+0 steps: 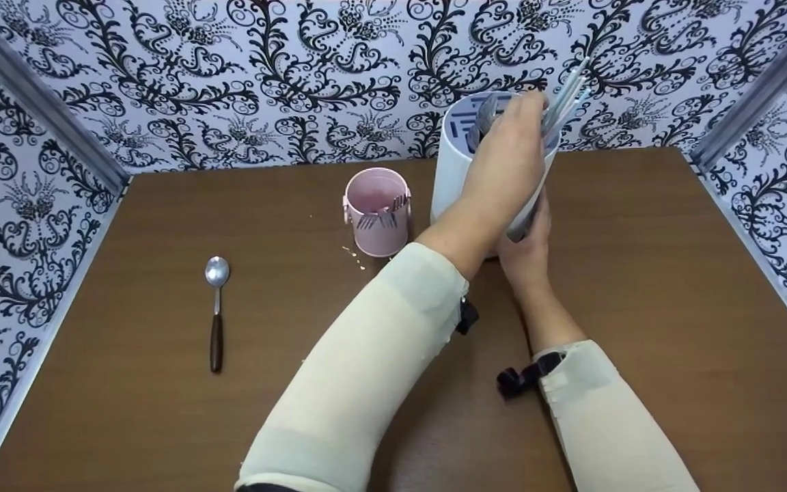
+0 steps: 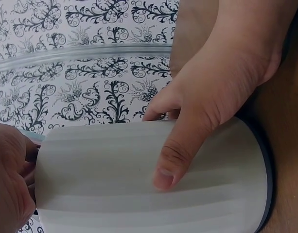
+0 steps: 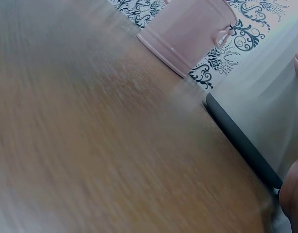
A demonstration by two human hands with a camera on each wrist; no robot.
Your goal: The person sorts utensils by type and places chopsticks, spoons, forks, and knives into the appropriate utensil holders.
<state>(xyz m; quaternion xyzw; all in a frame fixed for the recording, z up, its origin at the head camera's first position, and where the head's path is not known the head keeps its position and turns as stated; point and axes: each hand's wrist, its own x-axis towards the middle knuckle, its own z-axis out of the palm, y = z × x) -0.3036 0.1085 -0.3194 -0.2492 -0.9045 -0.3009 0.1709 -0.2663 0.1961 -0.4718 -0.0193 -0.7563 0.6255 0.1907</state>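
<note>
A tall white utensil holder [image 1: 451, 171] with a slotted grey top stands on the table. My right hand [image 1: 530, 249] grips its lower right side; in the left wrist view the thumb [image 2: 170, 167] presses on the ribbed wall. Over the top of the holder is my left hand [image 1: 513, 143], its fingers among the utensils. Metal spoon heads [image 1: 484, 119] show just left of that hand. Thin pale blue sticks [image 1: 569, 99] lean out to its right. The left fingertips are hidden, so what they hold does not show.
Left of the holder stands a pink cup [image 1: 381, 236] with metal fork tines [image 1: 387, 219] at its near rim. Light crumbs [image 1: 354, 257] lie beside it. A dark-handled spoon [image 1: 216, 307] lies farther left on the brown table [image 1: 284, 232]. Patterned walls [image 1: 284, 82] enclose the table's back and sides.
</note>
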